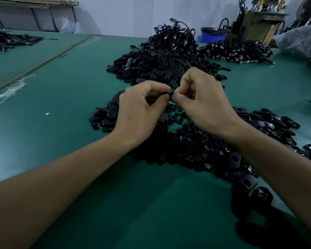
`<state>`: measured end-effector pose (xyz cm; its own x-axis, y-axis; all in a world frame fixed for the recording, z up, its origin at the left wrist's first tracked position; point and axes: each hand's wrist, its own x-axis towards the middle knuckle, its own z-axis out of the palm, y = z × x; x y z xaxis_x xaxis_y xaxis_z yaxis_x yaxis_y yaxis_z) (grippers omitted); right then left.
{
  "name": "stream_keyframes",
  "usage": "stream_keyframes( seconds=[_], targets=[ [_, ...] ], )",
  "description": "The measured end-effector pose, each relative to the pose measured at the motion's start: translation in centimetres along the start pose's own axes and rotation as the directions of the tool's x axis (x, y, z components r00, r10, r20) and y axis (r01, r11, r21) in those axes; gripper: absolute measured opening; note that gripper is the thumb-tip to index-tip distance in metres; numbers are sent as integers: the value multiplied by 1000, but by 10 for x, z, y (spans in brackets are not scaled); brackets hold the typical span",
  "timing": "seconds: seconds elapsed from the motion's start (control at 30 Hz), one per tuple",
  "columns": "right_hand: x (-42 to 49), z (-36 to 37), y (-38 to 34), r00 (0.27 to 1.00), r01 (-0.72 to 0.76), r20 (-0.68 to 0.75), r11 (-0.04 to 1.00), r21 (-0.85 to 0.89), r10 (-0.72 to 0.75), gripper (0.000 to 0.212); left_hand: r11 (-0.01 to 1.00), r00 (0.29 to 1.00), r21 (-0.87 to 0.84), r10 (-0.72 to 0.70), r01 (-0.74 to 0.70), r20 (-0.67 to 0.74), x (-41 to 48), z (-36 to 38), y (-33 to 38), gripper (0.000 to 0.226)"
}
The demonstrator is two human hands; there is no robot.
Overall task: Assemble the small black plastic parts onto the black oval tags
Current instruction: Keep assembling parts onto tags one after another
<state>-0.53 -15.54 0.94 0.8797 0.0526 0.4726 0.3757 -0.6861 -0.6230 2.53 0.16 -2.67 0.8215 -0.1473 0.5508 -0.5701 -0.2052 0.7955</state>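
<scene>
Now both hands together above mid-table: left hand [140, 106] pinches oval tag [166, 93], right hand [203, 99] pinches small part against it, part itself hidden. Risk: misaligned press, part pops loose into heap of small parts [196, 150] below.

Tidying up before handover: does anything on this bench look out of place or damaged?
Yes: a ragged white smear on the green mat, far left by the seam, like torn tape or glue residue; a white speck lies nearer. The left hand and right hand pinching a black tag look normal.
</scene>
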Motion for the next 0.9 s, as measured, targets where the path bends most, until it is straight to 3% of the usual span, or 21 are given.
stream_keyframes(
  seconds=[0.43,0.73,0.9],
  targets=[
    [-3,-2,-3,1000,-14,-10,995,-100,13,33,998,998,64,-1,-4,68,-2,-1,1,15],
    [-4,1,-15,995,34,93,987,-160,-20,21,965,995,241,96,-102,38,-1,-3,-1,7],
    [-3,-1,-11,997,72,11,980,-183,-71,11,995,1000,103,-5,2,25,2,-3,-5,13]
  ],
)
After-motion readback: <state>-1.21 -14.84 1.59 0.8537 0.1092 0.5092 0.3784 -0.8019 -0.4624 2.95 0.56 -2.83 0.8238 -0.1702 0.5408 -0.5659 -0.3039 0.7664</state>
